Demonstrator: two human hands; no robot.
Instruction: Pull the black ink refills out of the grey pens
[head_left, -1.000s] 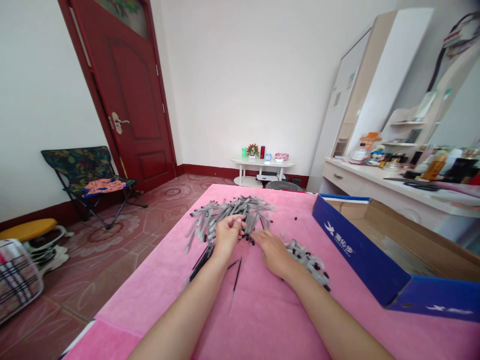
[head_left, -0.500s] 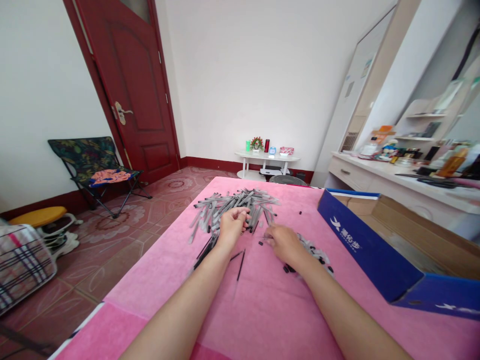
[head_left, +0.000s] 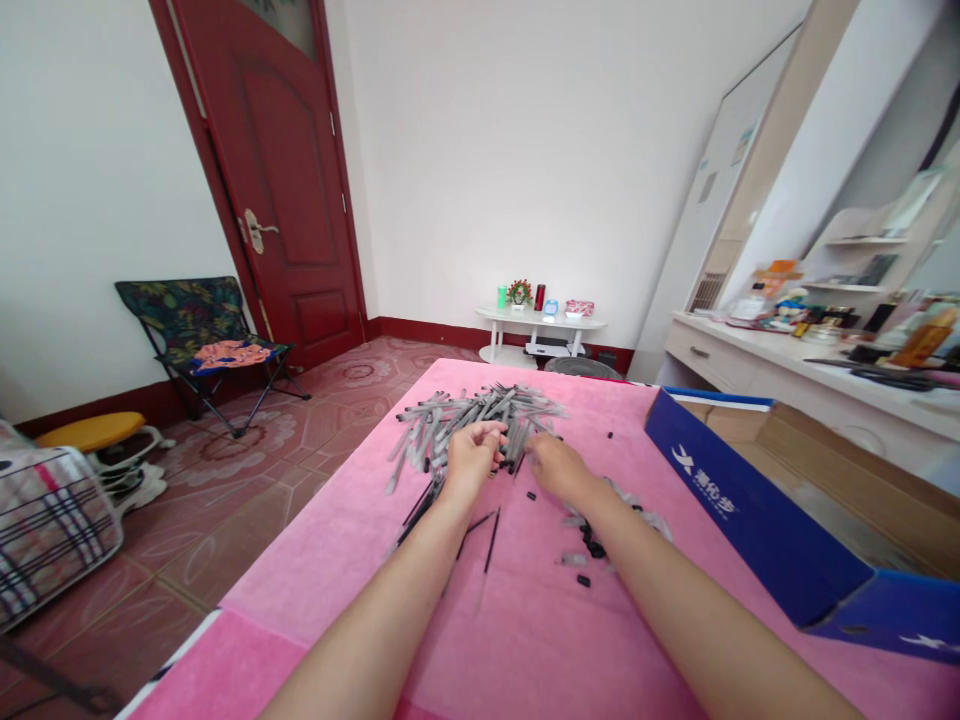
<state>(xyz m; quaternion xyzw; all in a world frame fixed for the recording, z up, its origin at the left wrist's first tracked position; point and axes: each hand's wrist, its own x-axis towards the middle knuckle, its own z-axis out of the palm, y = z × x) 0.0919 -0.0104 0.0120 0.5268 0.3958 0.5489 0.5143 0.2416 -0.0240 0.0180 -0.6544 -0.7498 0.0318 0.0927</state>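
Clear pen barrels with dark ends lie in a loose pile (head_left: pixel 480 405) at the far part of the pink-covered table. My left hand (head_left: pixel 476 455) is closed at the near edge of this pile, thumb and fingers pinched; what they hold is hidden. To its right, my right hand (head_left: pixel 556 468) is closed too, fingertips pointing toward the pile. A thin dark stick (head_left: pixel 519 466) shows by those fingertips, too small to name surely. Black pen refills (head_left: pixel 414 510) lie left of my left wrist, and a single refill (head_left: pixel 492 540) lies between my forearms.
Under my right forearm are clear and black small pen parts (head_left: pixel 592 545). Loose black caps (head_left: pixel 531 496) lie nearby. A blue open cardboard box (head_left: pixel 750 510) stands on the right side of the pink cloth (head_left: pixel 315 590). Beyond the table is a low white table (head_left: pixel 540 318).
My right hand has moved forward, closer to the pile and my left hand. My left hand stays pinched by the pile. The whole view has shifted slightly.
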